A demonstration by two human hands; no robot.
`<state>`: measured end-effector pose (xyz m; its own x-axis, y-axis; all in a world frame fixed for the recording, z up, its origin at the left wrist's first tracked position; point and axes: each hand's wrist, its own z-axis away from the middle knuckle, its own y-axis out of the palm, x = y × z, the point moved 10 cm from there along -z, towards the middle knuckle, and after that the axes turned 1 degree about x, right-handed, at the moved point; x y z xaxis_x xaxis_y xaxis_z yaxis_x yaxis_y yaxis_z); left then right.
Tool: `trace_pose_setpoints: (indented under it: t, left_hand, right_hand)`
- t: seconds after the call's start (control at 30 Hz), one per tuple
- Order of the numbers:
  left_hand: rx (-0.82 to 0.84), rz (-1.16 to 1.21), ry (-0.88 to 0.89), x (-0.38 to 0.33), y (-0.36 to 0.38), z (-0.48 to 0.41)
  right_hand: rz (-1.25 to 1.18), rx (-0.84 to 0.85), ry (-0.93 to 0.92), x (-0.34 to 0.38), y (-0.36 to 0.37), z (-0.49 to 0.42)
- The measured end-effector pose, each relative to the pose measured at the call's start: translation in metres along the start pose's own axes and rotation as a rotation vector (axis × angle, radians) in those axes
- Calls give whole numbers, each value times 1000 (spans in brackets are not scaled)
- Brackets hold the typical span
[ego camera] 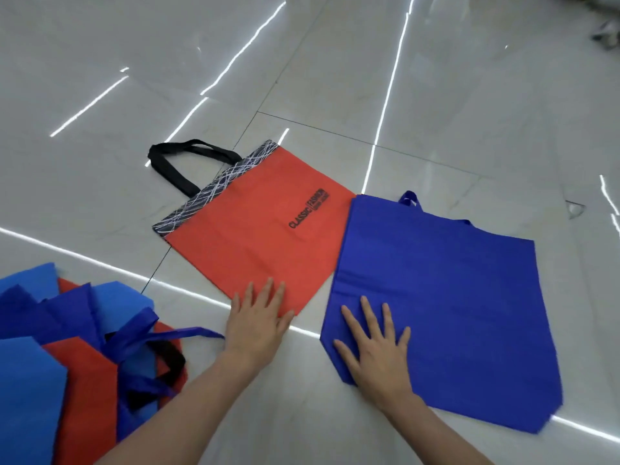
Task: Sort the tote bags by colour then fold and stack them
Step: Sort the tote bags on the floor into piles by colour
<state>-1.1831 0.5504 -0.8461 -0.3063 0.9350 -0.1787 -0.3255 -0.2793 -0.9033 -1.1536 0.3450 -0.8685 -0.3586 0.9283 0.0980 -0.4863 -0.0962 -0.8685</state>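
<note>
Both forearms extend up from the bottom edge, left hand (258,325) and right hand (375,352) palm-down, fingers straight and spread.

Glossy pale tiled floor (335,62), streaked reflections

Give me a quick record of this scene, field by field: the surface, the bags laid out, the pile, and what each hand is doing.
surface: glossy pale tiled floor
red bag: flat, unfolded, black handles, patterned top band
dark blue bag: flat, unfolded, right of the red bag
pile: near left, blue and red bags mixed
left hand: flat, fingers on the red bag's near corner
right hand: flat, fingers spread on the dark blue bag
</note>
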Motion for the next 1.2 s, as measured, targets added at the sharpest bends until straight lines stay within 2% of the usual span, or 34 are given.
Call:
trace_pose_setpoints:
  t: [0.13, 0.2, 0.27, 0.33, 0.4, 0.47, 0.53, 0.63, 0.73, 0.8, 0.9, 1.0, 1.07, 1.13, 1.2]
  left_hand:
    - [17, -31, -114, 57, 1, 11]
    - [17, -17, -147, 75, -1, 20]
    - [-35, -18, -164, 80, -8, 27]
    - [-52, -19, -151, 75, -12, 35]
    - [-131, 15, -120, 76, -26, 47]
    - [-207, 8, -103, 90, -42, 68]
    - [-297, 0, -130, 115, -54, 98]
    - [-438, 60, -272, 173, -57, 163]
    - [-399, 145, -486, 237, -27, 226]
    - [-290, 204, -590, 268, 0, 259]
    - [-161, 273, -633, 289, 36, 290]
    - [-171, 257, -569, 289, 47, 306]
    - [-155, 320, -548, 286, 57, 313]
    - [-114, 203, -549, 275, 59, 315]
    - [-113, 111, -599, 261, 64, 314]
  right_hand:
    - [-19, -110, -68, -33, -17, -10]
    - [5, -105, -61, -48, -27, -17]
    - [13, -113, -32, -48, -36, -24]
    - [-9, -191, 6, -29, -47, -27]
    - [-76, -305, -57, 16, -55, -24]
    - [-127, -363, -231, 79, -52, -14]
    - [-209, -309, -406, 145, -42, -1]
    - [-307, -274, -674, 240, -38, 27]
    - [-414, -222, -880, 321, -42, 59]
    - [-452, -180, -932, 362, -38, 72]
    - [-409, -90, -958, 412, -28, 81]
    - [-263, -37, -820, 440, -10, 64]
    - [-370, 37, -689, 443, -3, 50]
    - [-565, 179, -612, 441, 10, 45]
    - [-717, 201, -590, 432, 12, 45]
